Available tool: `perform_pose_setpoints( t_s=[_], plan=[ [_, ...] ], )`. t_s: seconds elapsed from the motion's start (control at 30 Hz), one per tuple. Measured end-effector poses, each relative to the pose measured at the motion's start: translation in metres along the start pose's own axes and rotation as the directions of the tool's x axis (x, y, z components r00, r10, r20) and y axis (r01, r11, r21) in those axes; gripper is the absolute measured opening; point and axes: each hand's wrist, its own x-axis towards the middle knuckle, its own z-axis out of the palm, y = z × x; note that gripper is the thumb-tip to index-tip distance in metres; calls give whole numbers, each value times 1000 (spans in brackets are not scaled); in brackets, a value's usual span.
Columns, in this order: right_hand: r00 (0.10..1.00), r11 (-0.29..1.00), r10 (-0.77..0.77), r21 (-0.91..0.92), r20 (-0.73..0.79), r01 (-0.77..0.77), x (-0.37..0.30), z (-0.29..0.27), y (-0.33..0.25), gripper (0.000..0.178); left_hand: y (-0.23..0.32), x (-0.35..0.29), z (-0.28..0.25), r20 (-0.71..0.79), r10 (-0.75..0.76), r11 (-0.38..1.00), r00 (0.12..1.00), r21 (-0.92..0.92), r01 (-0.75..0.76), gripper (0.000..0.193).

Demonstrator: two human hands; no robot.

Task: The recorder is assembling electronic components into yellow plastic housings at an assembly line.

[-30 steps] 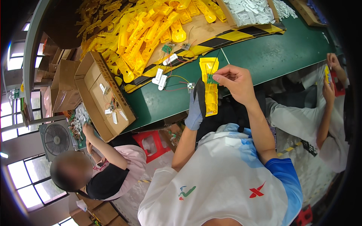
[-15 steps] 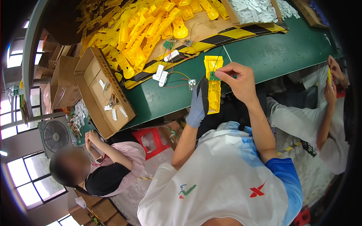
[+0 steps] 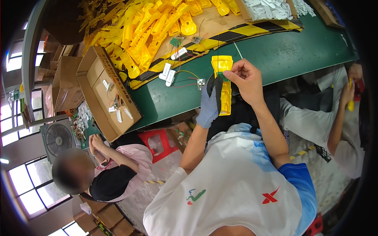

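My left hand (image 3: 209,104), in a grey-blue glove with dark fingers, grips a long yellow plastic housing (image 3: 226,96) over the table's front edge. The housing's hollow side faces up. A small green circuit board (image 3: 220,74) lies across the housing's upper part, and a dark thin wire runs up from near it. My bare right hand (image 3: 249,82) pinches at the board's right edge, thumb and forefinger together. Left of the housing, white plastic pieces (image 3: 167,74) lie on the table, wired to a small metal part (image 3: 201,83).
Yellow housings (image 3: 151,29) are heaped behind black-and-yellow tape (image 3: 244,31) on the green table (image 3: 291,53). White parts fill a box (image 3: 268,8) at the back. An open cardboard box (image 3: 131,116) overhangs the left side. Co-workers sit at left and right.
My left fingers have come up over the housing, beside the circuit board. My right hand has shifted slightly up and left, still pinching at the board. The housing is slightly higher.
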Motion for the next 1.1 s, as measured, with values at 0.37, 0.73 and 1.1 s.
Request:
perform_pose_setpoints(
  t_s=[0.37, 0.73, 1.1],
  plan=[
    [983, 984, 103, 126, 151, -123, -2, -10, -2, 16, -14, 6, -13, 40, -153, 933, 987, -325, 158, 37],
    [940, 799, -307, -578, -152, 167, 98, -97, -60, 23, 19, 5, 2, 9, -122, 961, 993, -248, 120, 28],
    [810, 309, -584, -937, -51, 163, 160, -136, -68, 24, 16, 8, 6, -39, 33, 980, 999, -193, -40, 42]
  ],
)
